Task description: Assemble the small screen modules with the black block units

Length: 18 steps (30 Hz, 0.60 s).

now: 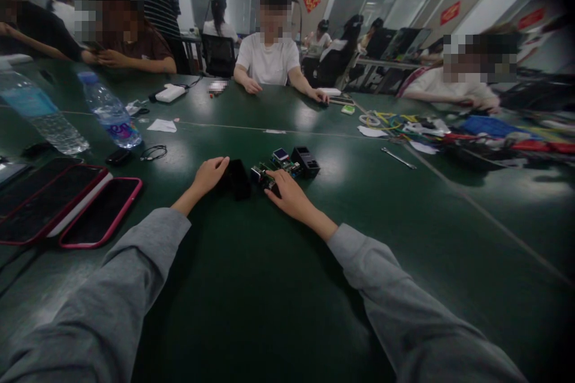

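Note:
My left hand [210, 175] is at the left side of a black plastic case [239, 181], its fingertips closed on the near-left edge. The case's inside is too dark to make out. To the right, my right hand [291, 194] reaches over a green circuit board [268, 179], thumb and fingers curled onto its near end and covering part of it. Just beyond my fingers lies a small module with a screen [281, 155]. A second black case piece [306, 161] with cut-out openings stands at the right of the board, apart from my hand.
Two water bottles [110, 111], a pink-edged phone [102, 213] and a coiled cable [154, 153] are on the left. A wrench [399, 158] lies to the right, before a pile of cables and tools [476, 137]. Across the green table sits a person in white [269, 60].

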### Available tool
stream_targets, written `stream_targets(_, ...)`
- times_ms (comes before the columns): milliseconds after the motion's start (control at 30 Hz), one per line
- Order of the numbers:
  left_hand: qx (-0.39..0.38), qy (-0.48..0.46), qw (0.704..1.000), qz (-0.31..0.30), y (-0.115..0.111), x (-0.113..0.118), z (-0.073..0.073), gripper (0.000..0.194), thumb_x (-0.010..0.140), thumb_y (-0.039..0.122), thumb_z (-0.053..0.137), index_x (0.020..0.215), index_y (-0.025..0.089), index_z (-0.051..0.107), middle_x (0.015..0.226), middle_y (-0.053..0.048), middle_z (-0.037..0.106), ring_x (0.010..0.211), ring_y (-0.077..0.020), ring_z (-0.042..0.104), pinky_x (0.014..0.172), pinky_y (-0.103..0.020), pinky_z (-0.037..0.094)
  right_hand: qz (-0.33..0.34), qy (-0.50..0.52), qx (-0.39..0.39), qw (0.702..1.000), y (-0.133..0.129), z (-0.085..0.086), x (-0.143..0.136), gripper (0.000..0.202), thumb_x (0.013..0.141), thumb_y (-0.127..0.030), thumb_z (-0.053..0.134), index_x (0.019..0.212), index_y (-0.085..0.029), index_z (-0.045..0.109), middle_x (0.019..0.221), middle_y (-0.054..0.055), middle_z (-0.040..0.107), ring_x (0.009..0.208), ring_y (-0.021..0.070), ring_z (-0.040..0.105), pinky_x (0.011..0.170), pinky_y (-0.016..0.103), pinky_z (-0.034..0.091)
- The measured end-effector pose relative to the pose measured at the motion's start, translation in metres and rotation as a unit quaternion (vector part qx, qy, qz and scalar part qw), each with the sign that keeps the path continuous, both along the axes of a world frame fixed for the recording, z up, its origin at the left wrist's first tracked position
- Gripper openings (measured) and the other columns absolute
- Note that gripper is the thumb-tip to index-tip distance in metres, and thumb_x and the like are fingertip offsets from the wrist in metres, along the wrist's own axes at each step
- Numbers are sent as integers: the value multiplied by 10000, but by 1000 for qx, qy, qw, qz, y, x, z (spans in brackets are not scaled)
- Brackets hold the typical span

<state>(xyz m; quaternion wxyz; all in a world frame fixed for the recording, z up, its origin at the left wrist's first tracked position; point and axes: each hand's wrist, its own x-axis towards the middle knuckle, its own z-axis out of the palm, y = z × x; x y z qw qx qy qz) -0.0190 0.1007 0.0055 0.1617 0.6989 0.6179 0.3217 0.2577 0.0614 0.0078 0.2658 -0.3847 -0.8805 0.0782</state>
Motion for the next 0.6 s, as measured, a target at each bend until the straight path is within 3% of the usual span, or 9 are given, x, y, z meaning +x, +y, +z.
stream_targets(600,-12,-6,1000,-4,-1,0,1,476,936,538,302,652,194,468,634,-18,519,611,-152,465,588,-286,311,-11,-1,-10,1000,-4,4,0,438,966,-369,473,1365,-195,426,1238,122,529,1157,271,527,972,493,482)
